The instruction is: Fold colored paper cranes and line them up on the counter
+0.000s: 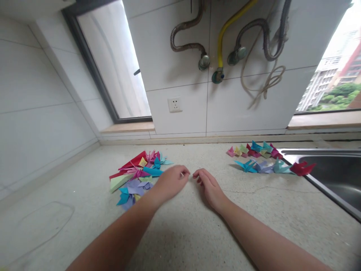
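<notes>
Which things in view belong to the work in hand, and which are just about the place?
Likely part of the work:
- left paper pile, nearest the left hand
- right paper figures

Just about:
- sink
- socket
- yellow hose
- metal hoses
- white cable

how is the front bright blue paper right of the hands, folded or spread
Folded: the bright blue paper shows angular, pointed ends.

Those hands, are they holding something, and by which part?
No hold shows in the right hand; whether the left hand pinches something tiny cannot be told.
</notes>
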The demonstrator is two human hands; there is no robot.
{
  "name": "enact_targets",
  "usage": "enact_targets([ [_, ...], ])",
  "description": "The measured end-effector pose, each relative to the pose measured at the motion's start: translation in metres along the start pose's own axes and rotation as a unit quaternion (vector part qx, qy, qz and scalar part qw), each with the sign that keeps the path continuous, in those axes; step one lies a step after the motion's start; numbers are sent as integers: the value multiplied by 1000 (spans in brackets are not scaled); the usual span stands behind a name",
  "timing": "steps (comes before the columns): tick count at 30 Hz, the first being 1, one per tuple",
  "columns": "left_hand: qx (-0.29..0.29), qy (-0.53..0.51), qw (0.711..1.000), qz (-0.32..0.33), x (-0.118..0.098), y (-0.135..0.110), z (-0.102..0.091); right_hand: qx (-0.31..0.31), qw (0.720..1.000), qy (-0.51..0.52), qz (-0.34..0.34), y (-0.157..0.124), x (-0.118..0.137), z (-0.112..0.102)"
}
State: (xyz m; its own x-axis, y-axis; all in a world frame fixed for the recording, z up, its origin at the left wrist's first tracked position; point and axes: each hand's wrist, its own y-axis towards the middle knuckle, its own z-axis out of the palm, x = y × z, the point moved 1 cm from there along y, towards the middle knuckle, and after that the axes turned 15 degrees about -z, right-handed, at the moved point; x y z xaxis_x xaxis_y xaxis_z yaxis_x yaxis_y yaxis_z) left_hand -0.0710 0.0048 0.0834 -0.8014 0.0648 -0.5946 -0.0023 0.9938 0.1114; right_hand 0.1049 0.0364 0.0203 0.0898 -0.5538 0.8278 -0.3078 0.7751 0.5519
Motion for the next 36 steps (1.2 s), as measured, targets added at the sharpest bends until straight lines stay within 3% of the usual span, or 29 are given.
enact_targets([
  [4,-177,86,978,-71,48,29,-64,-2,1000,-21,4,0,0,0],
  [6,-226,142,957,-114,77,39,-84,3,1000,-25,3,-1,-1,1],
  [8,-220,175,947,-158,103,44,-93,7,999,-32,5,-1,-2,1],
  [11,-150,172,957,-181,129,47,-93,16,999,-38,6,-1,-2,2],
  [13,-123,160,962,-182,137,47,-91,22,999,-39,4,0,-2,2],
  [16,-127,163,962,-176,142,47,-90,26,999,-39,5,0,-4,2],
  [22,-150,161,958,-186,128,44,-98,27,999,-40,6,0,-5,3],
  [28,-230,43,959,-159,86,32,-111,21,999,-36,3,0,-4,3],
  [32,-162,-154,968,-115,45,21,-101,15,999,-34,0,-1,-6,3],
  [36,-65,-318,944,-59,6,6,-75,13,999,-30,-7,-2,-8,3],
])
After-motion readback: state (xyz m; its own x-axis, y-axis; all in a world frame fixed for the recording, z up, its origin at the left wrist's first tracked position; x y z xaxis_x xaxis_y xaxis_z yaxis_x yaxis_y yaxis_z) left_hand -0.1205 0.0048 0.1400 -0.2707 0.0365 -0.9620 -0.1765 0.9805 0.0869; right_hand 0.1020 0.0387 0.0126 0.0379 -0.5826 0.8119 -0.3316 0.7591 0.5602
